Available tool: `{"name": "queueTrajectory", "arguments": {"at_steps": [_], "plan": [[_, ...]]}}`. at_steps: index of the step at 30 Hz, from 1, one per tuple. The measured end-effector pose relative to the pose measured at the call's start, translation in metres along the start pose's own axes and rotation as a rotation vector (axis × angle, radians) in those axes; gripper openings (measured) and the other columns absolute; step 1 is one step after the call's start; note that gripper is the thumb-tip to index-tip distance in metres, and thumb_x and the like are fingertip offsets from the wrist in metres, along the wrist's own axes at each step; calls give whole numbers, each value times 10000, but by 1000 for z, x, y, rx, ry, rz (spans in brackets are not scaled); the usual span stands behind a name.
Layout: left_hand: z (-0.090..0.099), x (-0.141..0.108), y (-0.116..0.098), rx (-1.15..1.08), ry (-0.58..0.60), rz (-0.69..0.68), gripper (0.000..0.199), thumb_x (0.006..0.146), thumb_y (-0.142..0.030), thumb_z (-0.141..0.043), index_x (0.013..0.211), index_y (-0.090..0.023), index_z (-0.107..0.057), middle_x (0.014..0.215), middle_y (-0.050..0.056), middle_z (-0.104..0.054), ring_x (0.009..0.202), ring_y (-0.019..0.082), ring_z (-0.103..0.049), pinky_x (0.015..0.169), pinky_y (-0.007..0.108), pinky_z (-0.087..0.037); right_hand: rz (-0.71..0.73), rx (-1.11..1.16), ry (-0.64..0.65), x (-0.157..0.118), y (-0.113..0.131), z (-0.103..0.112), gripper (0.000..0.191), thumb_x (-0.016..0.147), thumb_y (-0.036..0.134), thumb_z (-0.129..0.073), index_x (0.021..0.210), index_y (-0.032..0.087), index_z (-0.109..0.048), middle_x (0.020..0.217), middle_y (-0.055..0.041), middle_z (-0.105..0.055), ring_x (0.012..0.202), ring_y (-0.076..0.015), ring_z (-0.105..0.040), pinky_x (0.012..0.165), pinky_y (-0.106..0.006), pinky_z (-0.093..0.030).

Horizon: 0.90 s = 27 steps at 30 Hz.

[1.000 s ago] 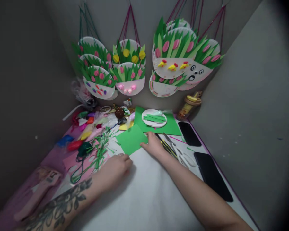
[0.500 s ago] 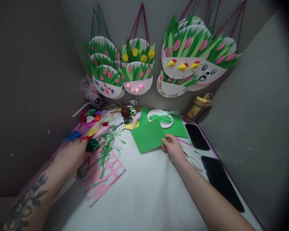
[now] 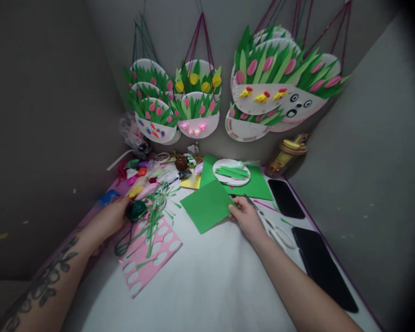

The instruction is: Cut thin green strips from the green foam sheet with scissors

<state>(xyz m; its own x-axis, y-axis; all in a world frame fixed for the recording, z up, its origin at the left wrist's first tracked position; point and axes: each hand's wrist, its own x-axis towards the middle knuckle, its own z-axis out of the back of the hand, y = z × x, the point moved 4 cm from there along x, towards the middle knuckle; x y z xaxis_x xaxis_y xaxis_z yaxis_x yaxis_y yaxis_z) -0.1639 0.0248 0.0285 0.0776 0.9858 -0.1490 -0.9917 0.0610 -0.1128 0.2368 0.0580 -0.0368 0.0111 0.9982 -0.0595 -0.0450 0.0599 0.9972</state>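
Observation:
My right hand [image 3: 244, 212] pinches the right corner of a square green paper sheet [image 3: 207, 206], held tilted over the white tabletop. White-handled scissors [image 3: 278, 233] lie beside that hand, partly hidden by it. At the left, my left hand [image 3: 119, 213] is beside a dark green ball of yarn [image 3: 136, 210]. Its fingers are mostly hidden, so I cannot tell whether it grips anything. Thin green paper strips [image 3: 155, 212] lie in a heap right of the yarn, partly over a pink sheet with white oval holes [image 3: 150, 267].
Behind, a white paper plate [image 3: 221, 177] with green strips rests on larger green paper [image 3: 259, 186]. Two black phones [image 3: 285, 198] and a lidded cup [image 3: 287, 154] stand along the right edge. Colourful craft bits [image 3: 141, 171] crowd the back left. Decorated plate baskets [image 3: 197, 127] hang on the wall.
The green sheet in my right hand has shifted slightly left and nearer me, with more of the scissors showing. My left hand has stayed beside the yarn, and the red under it no longer shows.

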Motion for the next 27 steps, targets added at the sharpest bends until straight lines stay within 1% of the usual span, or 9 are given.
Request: {"name": "queueTrajectory", "arguments": {"at_steps": [4,6,8,11,14,17,21,25,27], "plan": [[20,1,-14,223,-23,14,409,786,-119,-387,1158,-169,-552,982,116,-615,850,252,-580,719,336,-431,9,7,14,0,-2,-2,286,658,449,-631,734,207,-499,611,43,-508,515,-104,-474,501,-233,-432],[23,5,-34,175,30,-189,483,726,-118,-463,1191,-213,-550,1151,109,-572,976,272,-557,817,359,-428,17,18,25,-1,-2,-3,275,666,437,-637,733,207,-501,615,43,-508,522,-105,-473,505,-232,-430],[20,10,-55,39,182,-421,565,653,-98,-515,1198,-243,-546,1260,82,-520,1095,256,-511,924,335,-394,23,21,32,-2,-2,-4,269,673,430,-640,734,208,-502,614,43,-508,524,-108,-473,500,-230,-424],[15,20,-72,-33,285,-516,604,581,-54,-515,1159,-224,-567,1201,86,-552,1063,238,-522,936,315,-381,14,24,43,-3,-3,-4,271,674,435,-643,742,211,-506,627,40,-520,525,-110,-480,506,-236,-432],[9,31,-70,44,340,-485,477,560,-68,-538,1008,-215,-608,1010,64,-611,913,221,-556,825,295,-417,6,24,57,-4,-4,-3,280,671,446,-644,744,216,-503,633,41,-521,520,-111,-479,510,-241,-436],[3,38,-59,51,412,-473,186,648,-142,-539,807,-222,-596,821,13,-613,777,177,-544,736,252,-413,-1,12,62,-4,-5,-2,290,677,463,-633,753,221,-492,642,39,-514,523,-116,-477,510,-246,-436],[4,51,-42,-85,248,-461,144,804,-276,-457,792,-198,-578,808,21,-604,770,159,-535,732,237,-401,8,7,57,-3,-5,-3,288,677,459,-636,743,220,-489,622,42,-503,519,-116,-468,499,-242,-427],[10,64,-30,-46,-44,-261,187,817,-327,-454,797,-177,-565,808,46,-586,781,179,-537,738,267,-411,18,53,28,-3,-4,-4,280,660,427,-661,739,209,-502,618,47,-508,517,-102,-475,497,-228,-430],[13,65,-32,-30,-82,-181,174,792,-327,-490,803,-177,-577,843,58,-592,790,190,-553,736,273,-423,2,60,-15,-4,-3,-2,293,649,428,-664,747,207,-498,600,53,-503,488,-96,-474,458,-216,-407]]}}
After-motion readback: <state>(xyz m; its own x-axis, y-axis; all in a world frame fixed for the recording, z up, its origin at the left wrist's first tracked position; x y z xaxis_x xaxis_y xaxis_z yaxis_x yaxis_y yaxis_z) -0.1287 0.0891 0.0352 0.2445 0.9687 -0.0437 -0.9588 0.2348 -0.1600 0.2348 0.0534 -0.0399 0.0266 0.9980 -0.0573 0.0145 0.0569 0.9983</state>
